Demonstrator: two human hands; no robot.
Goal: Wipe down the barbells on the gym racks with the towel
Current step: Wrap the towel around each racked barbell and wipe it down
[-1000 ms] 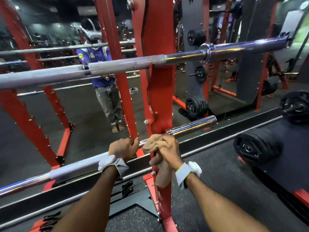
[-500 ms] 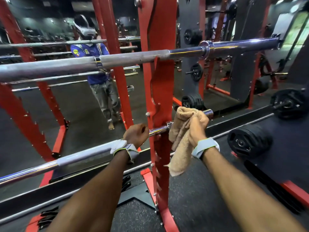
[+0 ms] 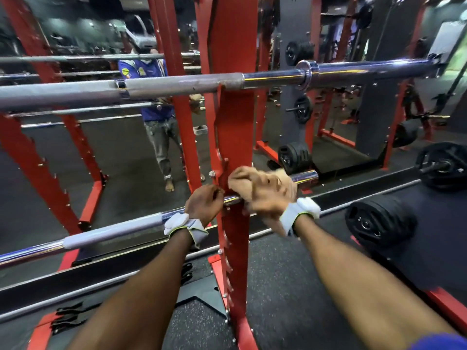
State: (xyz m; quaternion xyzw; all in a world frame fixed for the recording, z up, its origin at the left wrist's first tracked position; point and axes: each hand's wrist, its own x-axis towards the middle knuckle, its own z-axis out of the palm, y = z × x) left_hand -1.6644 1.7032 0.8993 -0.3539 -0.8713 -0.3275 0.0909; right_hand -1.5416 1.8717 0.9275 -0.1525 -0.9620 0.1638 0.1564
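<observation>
A chrome lower barbell (image 3: 106, 234) lies across the red rack upright (image 3: 233, 137) at waist height. My left hand (image 3: 203, 204) grips this bar just left of the upright. My right hand (image 3: 265, 200), blurred by motion, holds a tan towel (image 3: 249, 176) wrapped over the bar's sleeve right of the upright. The sleeve's bare chrome end (image 3: 304, 178) sticks out past the towel. A second, upper barbell (image 3: 177, 88) rests higher on the same rack.
A mirror behind the rack reflects a person in a blue shirt (image 3: 151, 72). Black weight plates (image 3: 379, 224) lie on the floor at right, another loaded bar end (image 3: 442, 168) further right. More plates (image 3: 294, 156) sit behind the rack.
My right hand has slid the towel back left along the lower bar's sleeve toward the upright. My left hand keeps its grip on the bar.
</observation>
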